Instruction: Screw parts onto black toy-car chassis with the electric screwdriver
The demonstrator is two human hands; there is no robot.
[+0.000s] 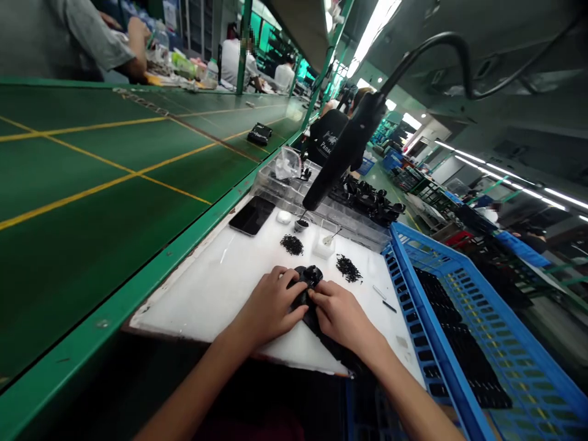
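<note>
Both of my hands meet over a dark plastic part (pixel 314 277) on the white work mat. My left hand (pixel 272 304) curls its fingers over the part's left side. My right hand (pixel 342 313) pinches its right edge, the fingers drawn together. A long dark piece runs from under my hands toward the mat's front edge; whether it belongs to the same part I cannot tell. Beyond my hands lie two piles of small black screws or pins, a left pile (pixel 292 244) and a right pile (pixel 348 268). Between them sits a small white block (pixel 323 246) with a thin tool in it.
A black electric screwdriver (pixel 342 150) hangs over a small cup (pixel 301 225). A phone (pixel 252 215) lies at the mat's back left. Clear trays (pixel 353 226) line the back. A blue crate (pixel 434 318) with black parts stands right. The green conveyor (pixel 92 153) runs left; people sit beyond.
</note>
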